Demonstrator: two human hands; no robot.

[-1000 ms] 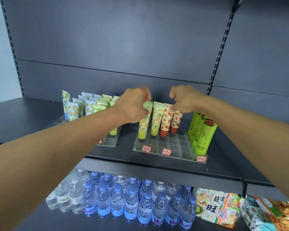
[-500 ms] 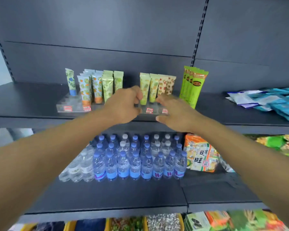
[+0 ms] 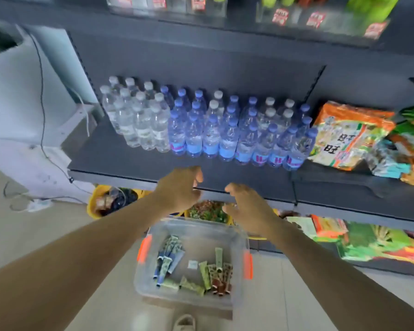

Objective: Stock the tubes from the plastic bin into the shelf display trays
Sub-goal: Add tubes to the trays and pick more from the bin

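Dropped away from the display trays, both hands, and tipped down with them the view, toward the floor. Shelf of water bottles now at mid-frame, snack bags to the right of them, trays only a blurred strip along the top edge. Plastic bin down on the floor below the hands, clear-walled with orange latches. Tubes scattered flat across its bottom: a bluish cluster to the left, green and red-patterned ones to the right, some overlapping. Left hand and right hand hung above the bin's far rim, apart from each other, fingers loosely curved and spread, holding nothing. Probably light and soft-bodied, those tubes, with slick skins; likely best pinched across the flat crimped end or round the middle, several gathered at once, cap ends kept pointing one way for the tray slots.
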